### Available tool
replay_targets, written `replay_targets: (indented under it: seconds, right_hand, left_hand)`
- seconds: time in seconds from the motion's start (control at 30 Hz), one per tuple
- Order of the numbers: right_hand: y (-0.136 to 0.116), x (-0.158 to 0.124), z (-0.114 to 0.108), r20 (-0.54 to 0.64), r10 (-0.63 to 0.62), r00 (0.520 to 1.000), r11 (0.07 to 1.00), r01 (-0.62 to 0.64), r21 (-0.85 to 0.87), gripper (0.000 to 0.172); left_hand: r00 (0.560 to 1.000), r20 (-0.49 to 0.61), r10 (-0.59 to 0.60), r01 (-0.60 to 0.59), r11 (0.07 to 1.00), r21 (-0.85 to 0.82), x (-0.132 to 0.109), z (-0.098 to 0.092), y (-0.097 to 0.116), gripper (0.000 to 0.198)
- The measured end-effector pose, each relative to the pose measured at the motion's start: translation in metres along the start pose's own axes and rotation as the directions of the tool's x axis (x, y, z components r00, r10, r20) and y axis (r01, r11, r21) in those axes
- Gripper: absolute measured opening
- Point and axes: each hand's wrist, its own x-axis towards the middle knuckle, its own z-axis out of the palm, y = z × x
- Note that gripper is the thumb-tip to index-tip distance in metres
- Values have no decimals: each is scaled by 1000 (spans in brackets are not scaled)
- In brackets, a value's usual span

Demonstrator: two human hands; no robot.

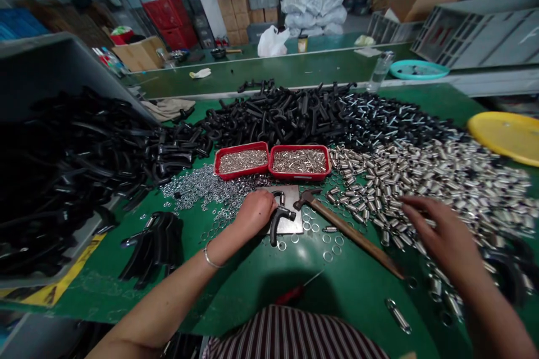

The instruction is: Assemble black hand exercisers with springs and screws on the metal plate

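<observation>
My left hand (255, 212) is closed on a black curved handle (275, 225) with a metal fitting, over a small steel plate (297, 225). My right hand (438, 224) reaches over a heap of shiny metal springs (391, 174), its fingers stretched and apart; nothing shows in them. Beside the plate lies a claw hammer (349, 230) with a wooden shaft. Loose metal rings (327, 257) surround the plate. A screwdriver (290, 295) with a red grip rests close to my body. One lone spring (398, 316) lies at the near right.
Two red trays (243, 174) (300, 175) of small pins stand beyond the plate. Black handles (286, 112) are heaped behind them, and more fill a grey bin (84, 61) at left. Small nuts (197, 188) lie scattered. A yellow lid (505, 134) is at right.
</observation>
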Motion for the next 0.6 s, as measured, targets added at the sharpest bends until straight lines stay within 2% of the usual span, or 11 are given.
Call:
replay_targets:
  seconds: [0.1,0.17,0.27,0.3,0.37,0.47,0.53,0.6]
  right_hand:
    - [-29,-6,40,148,-70,986,977,38,212,36]
    - [-47,-6,57,204,-99,974,962,41,270,34]
    - [-66,0,67,254,-158,954,949,77,304,31]
    - [-70,1,68,268,-178,947,946,90,313,31]
    - [-74,2,69,285,-207,936,936,105,335,29]
    - [-72,-1,74,281,-221,934,925,110,364,28]
    - [-70,-4,81,266,-220,938,921,110,374,27]
    - [-71,-7,88,244,-226,943,915,119,386,27]
  left_hand:
    - [988,69,136,-143,983,114,14,-5,5,18]
    - [955,146,257,-277,951,137,24,-9,6,19]
    - [895,227,385,-417,901,117,28,-10,3,21]
    - [891,223,395,-429,894,130,23,-8,2,22]
    - [922,150,356,-380,908,179,5,-2,3,25]
    - [980,-13,199,-191,958,214,-30,11,11,46]
    - [992,-57,115,-101,972,210,-46,18,21,57]
    - [996,-61,70,-55,973,224,-52,23,31,56]
